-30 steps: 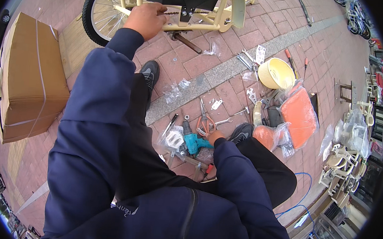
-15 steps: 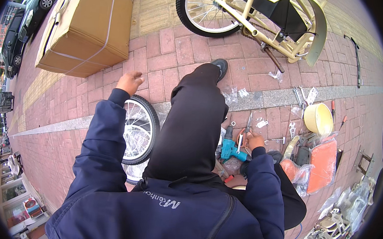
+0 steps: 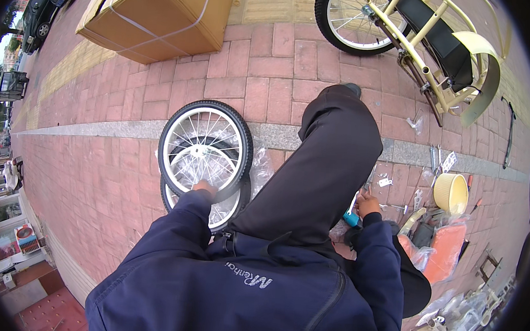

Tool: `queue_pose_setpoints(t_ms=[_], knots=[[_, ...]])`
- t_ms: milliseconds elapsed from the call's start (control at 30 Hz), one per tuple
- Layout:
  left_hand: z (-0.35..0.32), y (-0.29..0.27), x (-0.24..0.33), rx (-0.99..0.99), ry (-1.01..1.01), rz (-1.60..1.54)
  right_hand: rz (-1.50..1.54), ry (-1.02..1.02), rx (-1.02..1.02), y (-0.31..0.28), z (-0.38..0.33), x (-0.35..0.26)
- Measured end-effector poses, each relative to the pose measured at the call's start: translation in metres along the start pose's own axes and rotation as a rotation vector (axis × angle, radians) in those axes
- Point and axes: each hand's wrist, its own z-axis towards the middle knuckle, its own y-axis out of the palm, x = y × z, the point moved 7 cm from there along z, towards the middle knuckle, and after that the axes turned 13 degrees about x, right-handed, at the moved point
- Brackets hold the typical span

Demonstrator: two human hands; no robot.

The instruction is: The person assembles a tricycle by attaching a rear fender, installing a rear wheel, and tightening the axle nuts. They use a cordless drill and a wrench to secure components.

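Two small spoked wheels (image 3: pixel 205 148) with black tyres lie stacked on the red brick paving, partly in clear plastic wrap. My left hand (image 3: pixel 204 189) rests on the near rim of the upper wheel, fingers curled over it. My right hand (image 3: pixel 368 205) is down beside my right knee, closed on a teal-handled power tool (image 3: pixel 351 218) that is mostly hidden behind my dark trouser leg (image 3: pixel 320 170). Both arms are in dark blue jacket sleeves.
A large cardboard box (image 3: pixel 159 8) stands at the back left. A cream-framed tricycle (image 3: pixel 424 35) with a spoked wheel is at the back right. A yellow bowl (image 3: pixel 451 192), an orange bag (image 3: pixel 445 248) and small loose parts lie at the right.
The view swung left from the tricycle to the stacked wheels. My left hand left the tricycle frame, reached down and now rests on the upper wheel. My right hand stays on the teal tool.
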Motion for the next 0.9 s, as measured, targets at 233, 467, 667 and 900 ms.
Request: queue_pose_setpoints(t_ms=[233,467,667,900], knots=[[0.038,0.003,-0.005,0.114,0.028,-0.351,-0.019,0.099,-0.004,-0.003,-0.020,-0.010],[0.097,-0.077,-0.027,0.438,0.241,0.042,0.037,0.096,-0.012,-0.063,-0.014,-0.083],[0.025,-0.202,0.019,0.731,0.338,-0.384,0.068,-0.227,0.201,-0.162,-0.009,-0.174],[-0.114,-0.396,0.134,1.106,0.730,-0.989,0.533,-0.424,0.625,-0.302,-0.084,-0.261]])
